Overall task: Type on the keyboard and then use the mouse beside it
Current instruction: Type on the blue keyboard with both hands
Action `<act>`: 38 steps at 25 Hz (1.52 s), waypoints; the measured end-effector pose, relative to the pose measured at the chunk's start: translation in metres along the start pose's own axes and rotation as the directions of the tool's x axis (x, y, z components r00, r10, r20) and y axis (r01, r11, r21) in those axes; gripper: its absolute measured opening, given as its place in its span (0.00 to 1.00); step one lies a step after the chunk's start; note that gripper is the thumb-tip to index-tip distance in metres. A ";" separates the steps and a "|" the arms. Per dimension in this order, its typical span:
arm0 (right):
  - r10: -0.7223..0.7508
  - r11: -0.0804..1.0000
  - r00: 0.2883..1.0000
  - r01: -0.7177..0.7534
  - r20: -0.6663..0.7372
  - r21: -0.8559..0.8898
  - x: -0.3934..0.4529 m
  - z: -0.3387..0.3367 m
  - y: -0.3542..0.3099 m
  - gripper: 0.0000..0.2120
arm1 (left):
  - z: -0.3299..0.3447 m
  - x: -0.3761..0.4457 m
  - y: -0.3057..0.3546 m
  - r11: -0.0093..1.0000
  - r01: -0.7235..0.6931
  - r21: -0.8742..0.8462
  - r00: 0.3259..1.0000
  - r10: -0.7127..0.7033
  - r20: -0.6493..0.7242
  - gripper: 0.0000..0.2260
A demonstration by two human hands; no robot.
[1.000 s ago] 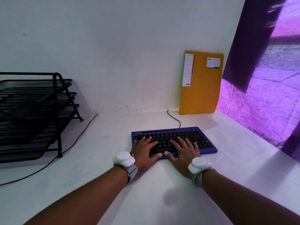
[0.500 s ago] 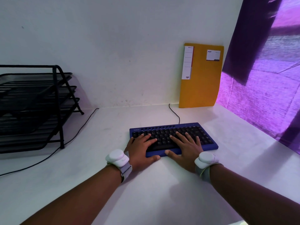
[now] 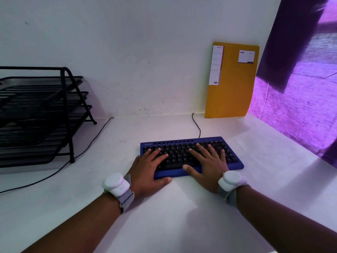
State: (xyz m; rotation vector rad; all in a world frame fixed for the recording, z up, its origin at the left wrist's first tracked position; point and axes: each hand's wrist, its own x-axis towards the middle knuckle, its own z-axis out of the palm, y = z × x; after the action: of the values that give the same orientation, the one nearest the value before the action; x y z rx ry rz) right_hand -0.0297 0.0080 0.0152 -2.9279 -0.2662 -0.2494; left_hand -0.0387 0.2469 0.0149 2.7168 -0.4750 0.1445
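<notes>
A blue keyboard [image 3: 191,156] with black keys lies at the middle of the white desk [image 3: 182,216], its cord running off toward 12 o'clock. The left hand [image 3: 147,170] and right hand [image 3: 209,167] rest flat on it, each grip wide with fingers spread over the keys, holding nothing. At 1 o'clock a yellow folder [image 3: 231,84] leans on the wall; its white labels bear print too small to read. A black tray rack [image 3: 42,115] stands at 9 o'clock.
</notes>
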 end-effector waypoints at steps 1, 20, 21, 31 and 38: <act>0.024 1.000 0.999 -0.024 0.021 -0.002 0.001 0.000 0.004 0.36 | 0.003 0.001 0.002 1.000 0.011 -0.005 1.000 -0.011 0.018 0.33; 0.062 0.998 0.994 -0.064 0.087 0.020 0.004 -0.006 0.026 0.33 | 0.016 0.012 0.021 0.999 0.021 -0.040 0.999 -0.019 0.050 0.30; 0.060 0.997 0.994 -0.064 0.086 0.038 0.005 -0.008 0.022 0.32 | 0.014 0.011 0.019 0.998 0.014 -0.057 0.999 -0.012 0.044 0.30; -0.219 0.972 0.973 0.211 0.069 0.106 0.020 -0.002 -0.087 0.27 | -0.046 -0.046 -0.039 0.980 0.041 -0.193 0.999 -0.042 0.001 0.20; -0.413 0.893 0.908 0.389 0.071 0.227 0.032 0.042 -0.199 0.23 | -0.079 -0.116 -0.119 0.959 0.222 -0.174 0.974 -0.227 -0.011 0.15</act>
State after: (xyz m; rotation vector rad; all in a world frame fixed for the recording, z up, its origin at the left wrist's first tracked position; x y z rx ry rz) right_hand -0.0310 0.2139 0.0153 -2.6541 -0.8668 -0.0969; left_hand -0.1094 0.4161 0.0274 2.5710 -0.1582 0.0803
